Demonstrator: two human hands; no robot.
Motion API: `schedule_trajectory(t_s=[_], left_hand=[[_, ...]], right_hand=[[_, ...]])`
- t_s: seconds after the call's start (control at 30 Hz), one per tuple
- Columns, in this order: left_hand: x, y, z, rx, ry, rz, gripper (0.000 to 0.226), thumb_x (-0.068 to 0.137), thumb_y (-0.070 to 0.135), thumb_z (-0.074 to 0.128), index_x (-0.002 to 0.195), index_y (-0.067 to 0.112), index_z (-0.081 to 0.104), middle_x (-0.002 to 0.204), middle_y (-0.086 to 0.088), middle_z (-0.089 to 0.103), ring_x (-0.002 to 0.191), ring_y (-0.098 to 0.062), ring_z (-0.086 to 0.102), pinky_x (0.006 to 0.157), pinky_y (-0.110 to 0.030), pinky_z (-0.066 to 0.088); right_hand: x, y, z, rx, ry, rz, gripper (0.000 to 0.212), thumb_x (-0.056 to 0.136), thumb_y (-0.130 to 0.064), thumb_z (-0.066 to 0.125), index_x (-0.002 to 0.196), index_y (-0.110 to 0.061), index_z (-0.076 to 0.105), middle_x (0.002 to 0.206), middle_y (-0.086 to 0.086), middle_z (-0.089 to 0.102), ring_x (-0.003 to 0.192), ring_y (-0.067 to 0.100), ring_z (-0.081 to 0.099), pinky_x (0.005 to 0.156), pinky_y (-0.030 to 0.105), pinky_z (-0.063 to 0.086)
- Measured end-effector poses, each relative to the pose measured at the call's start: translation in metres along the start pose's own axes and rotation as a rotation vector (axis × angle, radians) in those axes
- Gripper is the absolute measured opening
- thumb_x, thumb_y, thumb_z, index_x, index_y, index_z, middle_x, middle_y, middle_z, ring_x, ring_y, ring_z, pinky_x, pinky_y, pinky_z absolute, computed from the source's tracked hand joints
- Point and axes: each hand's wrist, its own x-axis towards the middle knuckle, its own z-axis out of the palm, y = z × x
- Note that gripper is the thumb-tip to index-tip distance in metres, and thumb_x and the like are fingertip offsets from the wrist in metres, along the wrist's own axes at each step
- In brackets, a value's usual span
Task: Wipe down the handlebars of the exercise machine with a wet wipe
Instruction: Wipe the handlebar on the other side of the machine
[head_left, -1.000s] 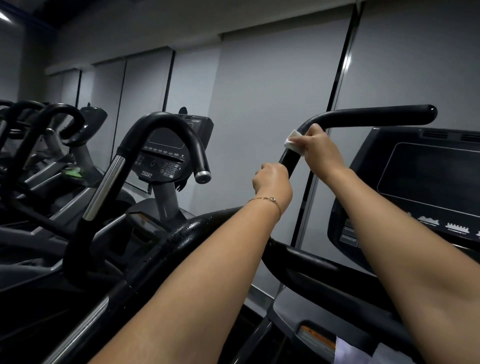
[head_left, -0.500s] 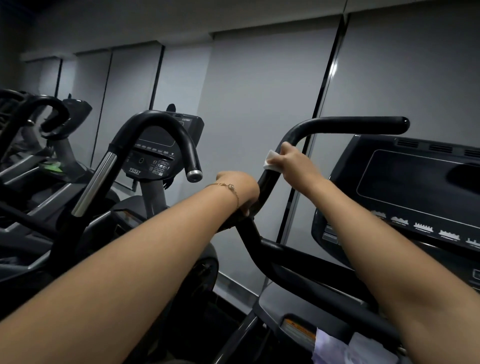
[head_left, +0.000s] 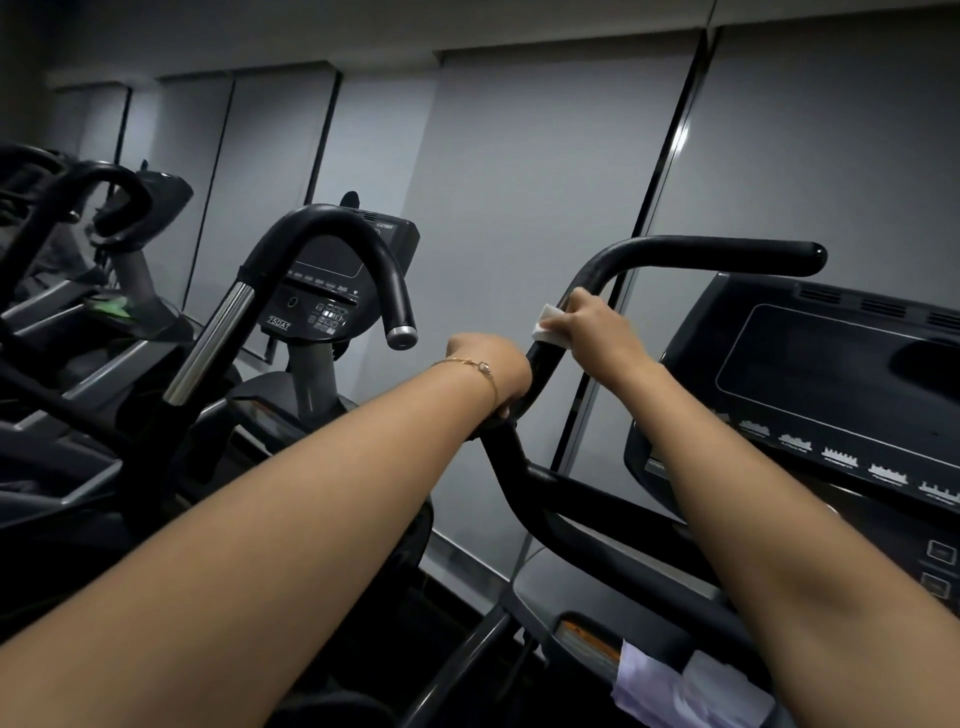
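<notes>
A black handlebar (head_left: 701, 254) rises from the machine, bends and runs right to a rounded end. My right hand (head_left: 597, 327) grips its sloping part just below the bend, with a white wet wipe (head_left: 546, 323) wrapped under the fingers against the bar. My left hand (head_left: 493, 369), with a thin gold bracelet on the wrist, grips the same bar lower down. The bar between the two hands is partly hidden by them.
The machine's black console (head_left: 831, 374) sits to the right. A second machine with a curved handlebar (head_left: 332, 223) and a console (head_left: 332, 291) stands to the left, with more machines (head_left: 78, 234) behind it. Grey wall panels (head_left: 519, 208) lie ahead. A pale packet (head_left: 675, 686) rests low right.
My right hand with the wipe has slid a little down the sloping bar from the bend toward my left hand. The view has shifted slightly; the left hand keeps its grip.
</notes>
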Motion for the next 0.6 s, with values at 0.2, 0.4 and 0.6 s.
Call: schedule_trajectory(t_s=[0.2, 0.4, 0.6], left_hand=[[-0.023, -0.001, 0.0, 0.149, 0.091, -0.016, 0.03, 0.093, 0.019, 0.049, 0.123, 0.016, 0.054, 0.111, 0.0, 0.057, 0.102, -0.02, 0.056, 0.075, -0.027, 0.041], [-0.03, -0.018, -0.006, 0.081, 0.027, -0.062, 0.043, 0.086, 0.04, 0.063, 0.122, 0.019, 0.052, 0.098, 0.002, 0.053, 0.107, -0.021, 0.056, 0.07, -0.03, 0.033], [-0.032, -0.023, -0.005, 0.072, 0.035, -0.057, 0.046, 0.086, 0.043, 0.062, 0.122, 0.018, 0.052, 0.112, 0.0, 0.059, 0.104, -0.021, 0.056, 0.071, -0.029, 0.033]], right_hand=[[-0.029, -0.018, 0.02, 0.118, 0.006, -0.025, 0.026, 0.091, -0.01, 0.052, 0.115, -0.019, 0.056, 0.09, 0.0, 0.033, 0.077, 0.019, 0.038, 0.058, 0.029, 0.029], [-0.028, -0.029, 0.019, 0.195, 0.07, 0.112, 0.006, 0.093, -0.022, 0.049, 0.093, -0.016, 0.051, 0.085, -0.001, 0.037, 0.075, 0.019, 0.045, 0.061, 0.033, 0.035], [-0.032, -0.024, 0.027, 0.177, 0.097, 0.124, 0.024, 0.091, -0.015, 0.054, 0.115, -0.017, 0.059, 0.089, 0.001, 0.036, 0.078, 0.018, 0.039, 0.061, 0.03, 0.031]])
